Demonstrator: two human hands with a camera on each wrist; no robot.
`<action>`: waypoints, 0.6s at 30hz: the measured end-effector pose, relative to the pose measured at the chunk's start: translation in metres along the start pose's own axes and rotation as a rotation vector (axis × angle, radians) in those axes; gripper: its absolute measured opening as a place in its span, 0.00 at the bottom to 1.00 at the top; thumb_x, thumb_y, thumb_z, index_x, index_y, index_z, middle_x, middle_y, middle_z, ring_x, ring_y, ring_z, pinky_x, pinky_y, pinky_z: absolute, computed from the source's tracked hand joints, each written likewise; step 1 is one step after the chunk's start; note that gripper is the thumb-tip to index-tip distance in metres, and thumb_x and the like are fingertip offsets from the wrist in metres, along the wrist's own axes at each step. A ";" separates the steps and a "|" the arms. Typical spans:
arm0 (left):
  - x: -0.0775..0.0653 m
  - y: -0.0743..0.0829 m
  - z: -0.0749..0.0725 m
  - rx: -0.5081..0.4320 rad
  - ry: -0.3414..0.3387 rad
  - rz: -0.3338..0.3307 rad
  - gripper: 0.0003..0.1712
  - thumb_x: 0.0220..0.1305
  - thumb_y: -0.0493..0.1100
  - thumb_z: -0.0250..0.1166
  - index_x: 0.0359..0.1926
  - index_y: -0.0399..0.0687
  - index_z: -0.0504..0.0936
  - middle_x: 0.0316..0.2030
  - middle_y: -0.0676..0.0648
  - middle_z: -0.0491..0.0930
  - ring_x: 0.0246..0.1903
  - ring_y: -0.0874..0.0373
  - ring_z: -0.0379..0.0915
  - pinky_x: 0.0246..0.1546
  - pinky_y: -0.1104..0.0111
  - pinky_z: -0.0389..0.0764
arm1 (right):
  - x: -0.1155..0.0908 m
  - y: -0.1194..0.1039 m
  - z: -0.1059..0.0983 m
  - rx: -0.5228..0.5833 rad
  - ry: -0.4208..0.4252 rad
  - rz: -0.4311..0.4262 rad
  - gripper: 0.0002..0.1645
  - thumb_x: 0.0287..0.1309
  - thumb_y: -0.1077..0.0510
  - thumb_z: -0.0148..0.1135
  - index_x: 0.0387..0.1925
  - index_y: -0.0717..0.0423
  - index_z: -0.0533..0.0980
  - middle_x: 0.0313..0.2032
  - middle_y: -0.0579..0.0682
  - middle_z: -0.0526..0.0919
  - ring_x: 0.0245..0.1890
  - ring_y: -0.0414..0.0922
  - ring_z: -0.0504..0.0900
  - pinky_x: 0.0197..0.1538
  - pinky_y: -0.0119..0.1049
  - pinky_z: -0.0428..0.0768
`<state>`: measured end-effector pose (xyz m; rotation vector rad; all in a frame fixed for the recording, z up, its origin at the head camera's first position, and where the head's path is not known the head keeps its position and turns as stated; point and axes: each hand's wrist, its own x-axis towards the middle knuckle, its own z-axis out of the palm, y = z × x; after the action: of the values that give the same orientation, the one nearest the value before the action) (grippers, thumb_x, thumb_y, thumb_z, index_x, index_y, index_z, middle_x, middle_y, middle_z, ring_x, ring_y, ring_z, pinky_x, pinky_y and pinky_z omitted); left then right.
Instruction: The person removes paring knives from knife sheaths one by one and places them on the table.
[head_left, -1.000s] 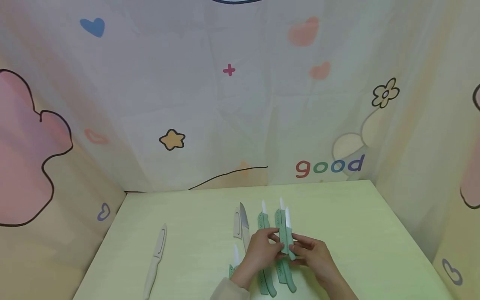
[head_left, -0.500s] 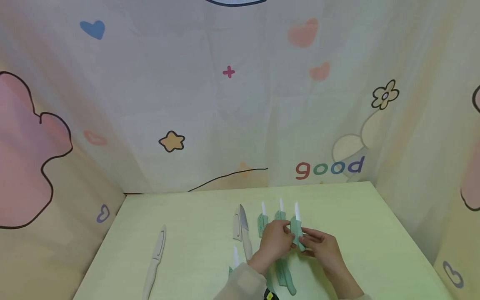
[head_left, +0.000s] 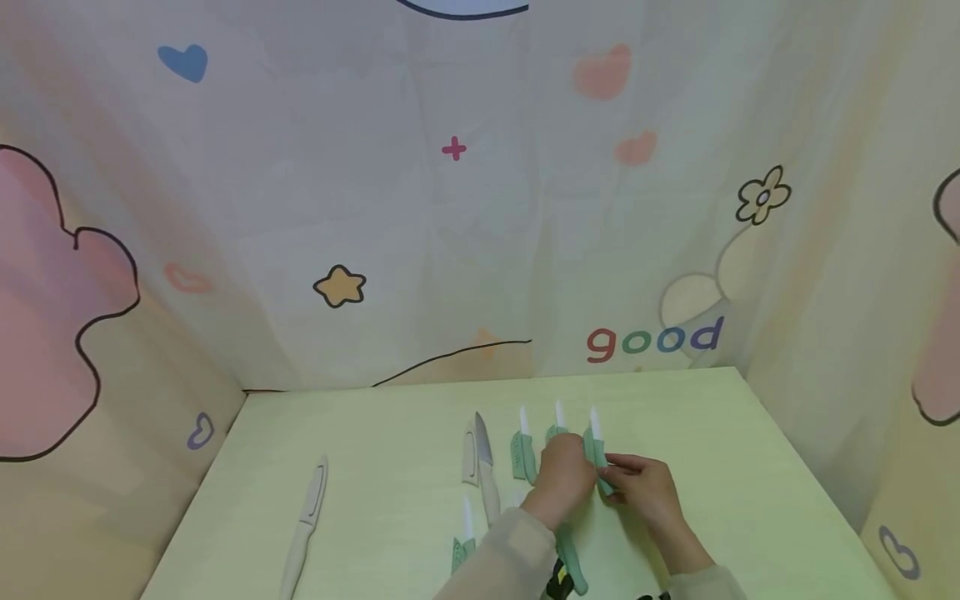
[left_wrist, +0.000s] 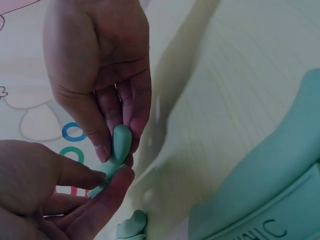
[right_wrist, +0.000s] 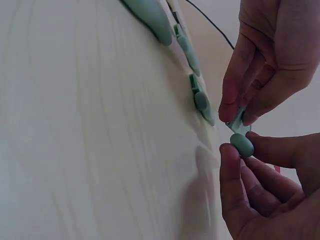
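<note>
My left hand [head_left: 562, 477] pinches a green knife sheath [right_wrist: 238, 121], its fingertips partly hidden in the head view. Close on its right, my right hand [head_left: 647, 492] pinches the rounded green handle [left_wrist: 121, 142] of a small knife with a white blade [head_left: 596, 421]. Sheath and knife lie side by side above the table, the blade bare and pointing to the back. Left of these, another small green knife [head_left: 528, 458] lies beside its sheath [head_left: 517, 454]. A further green handle [head_left: 572, 560] shows below my left wrist, and a white blade tip [head_left: 559, 412] beyond my left hand.
A cream knife with a grey blade [head_left: 483, 442] lies beside its cream sheath [head_left: 469, 454]. A sheathed cream knife [head_left: 303, 525] lies at the left. Near the front, my left sleeve partly covers another green sheath [head_left: 459, 552]. A printed curtain [head_left: 420, 208] backs the pale table [head_left: 375, 467].
Both hands have carried the green knife and sheath slightly right, away from the green knife beneath them. My left hand has turned, its back now hiding more of the sheath.
</note>
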<state>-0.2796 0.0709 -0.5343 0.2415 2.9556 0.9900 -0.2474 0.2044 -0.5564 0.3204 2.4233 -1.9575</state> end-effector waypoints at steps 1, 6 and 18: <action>0.002 0.001 0.002 0.024 -0.001 0.002 0.06 0.49 0.38 0.69 0.23 0.41 0.80 0.22 0.47 0.77 0.20 0.56 0.68 0.18 0.68 0.75 | 0.002 0.001 0.000 -0.024 0.003 -0.004 0.21 0.56 0.64 0.66 0.51 0.70 0.77 0.38 0.59 0.86 0.31 0.49 0.83 0.29 0.33 0.86; 0.008 0.007 0.008 0.129 -0.013 0.006 0.14 0.49 0.45 0.75 0.28 0.38 0.82 0.27 0.44 0.78 0.27 0.55 0.72 0.29 0.66 0.81 | 0.007 0.000 -0.001 -0.137 0.034 -0.022 0.20 0.56 0.62 0.66 0.49 0.68 0.79 0.36 0.58 0.86 0.26 0.48 0.83 0.27 0.31 0.84; 0.014 0.015 0.018 0.191 -0.008 0.027 0.06 0.51 0.38 0.72 0.27 0.41 0.82 0.25 0.46 0.75 0.23 0.58 0.70 0.22 0.70 0.77 | 0.018 0.002 -0.001 -0.378 0.090 -0.095 0.15 0.56 0.59 0.65 0.43 0.64 0.83 0.36 0.58 0.87 0.25 0.43 0.81 0.30 0.35 0.81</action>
<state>-0.2897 0.0960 -0.5394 0.2879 3.0478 0.7066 -0.2644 0.2087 -0.5609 0.2927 2.8399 -1.4930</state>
